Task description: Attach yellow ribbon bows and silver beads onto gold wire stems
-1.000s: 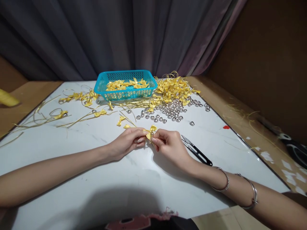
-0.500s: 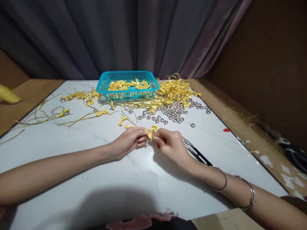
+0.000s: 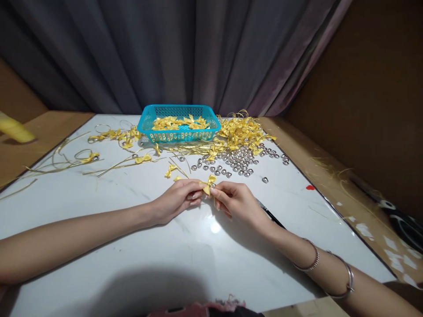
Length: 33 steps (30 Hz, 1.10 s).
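Over the middle of the white table, a small yellow ribbon bow [image 3: 209, 181] is held between my two hands. My left hand [image 3: 178, 198] pinches its left side between thumb and fingers. From the right, the thumb and index finger of my right hand [image 3: 238, 200] pinch the bow by its centre, where a small silver bead [image 3: 212, 186] shows; the fingertips partly hide it. Thread snips [image 3: 272, 215] with black handles lie partly under my right hand and wrist. Just beyond my left hand is a loose yellow bow [image 3: 170, 171].
A blue basket [image 3: 179, 136] with yellow bows stands at the back. Beside it are a heap of bows with gold cords [image 3: 243, 130] and many silver beads [image 3: 239, 158]. More gold cords [image 3: 112, 167] lie leftward. A yellow roll [image 3: 16, 128] is far left, scissors [image 3: 401, 224] far right.
The view has tilted slightly, so the scene sits lower. Both hands stay at the bow; the right fingers have shifted a little, and the silver bead shows more clearly.
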Each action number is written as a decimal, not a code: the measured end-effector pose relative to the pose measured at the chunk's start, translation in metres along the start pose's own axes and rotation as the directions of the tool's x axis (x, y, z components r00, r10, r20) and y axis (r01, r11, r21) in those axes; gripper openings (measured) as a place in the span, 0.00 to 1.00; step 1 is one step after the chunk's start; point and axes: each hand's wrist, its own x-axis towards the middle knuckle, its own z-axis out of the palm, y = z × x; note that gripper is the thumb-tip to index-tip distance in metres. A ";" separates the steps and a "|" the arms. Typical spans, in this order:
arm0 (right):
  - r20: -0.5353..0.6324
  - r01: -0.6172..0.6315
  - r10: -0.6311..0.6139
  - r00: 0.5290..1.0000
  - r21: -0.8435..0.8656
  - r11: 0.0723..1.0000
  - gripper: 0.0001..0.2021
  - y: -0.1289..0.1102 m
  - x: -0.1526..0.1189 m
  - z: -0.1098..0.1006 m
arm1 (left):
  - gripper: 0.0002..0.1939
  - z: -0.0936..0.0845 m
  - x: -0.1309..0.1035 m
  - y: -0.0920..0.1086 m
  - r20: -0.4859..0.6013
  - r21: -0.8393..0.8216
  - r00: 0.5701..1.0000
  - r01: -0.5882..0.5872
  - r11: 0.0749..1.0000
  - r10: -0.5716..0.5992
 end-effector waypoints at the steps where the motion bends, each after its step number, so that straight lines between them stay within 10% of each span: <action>1: 0.012 0.004 -0.004 1.000 0.012 1.000 0.14 0.000 0.000 -0.001 | 0.14 0.000 0.000 0.000 -0.001 0.003 1.000 -0.002 1.000 0.002; 11: 0.042 0.067 -0.069 0.997 0.045 0.997 0.09 -0.003 -0.003 -0.006 | 0.15 0.004 -0.003 0.005 0.001 0.016 1.000 -0.007 1.000 0.007; 33: -0.144 0.262 -0.364 0.920 -0.464 0.846 0.09 0.013 -0.004 0.007 | 0.14 0.003 0.000 0.002 0.032 -0.129 0.995 0.095 0.987 -0.092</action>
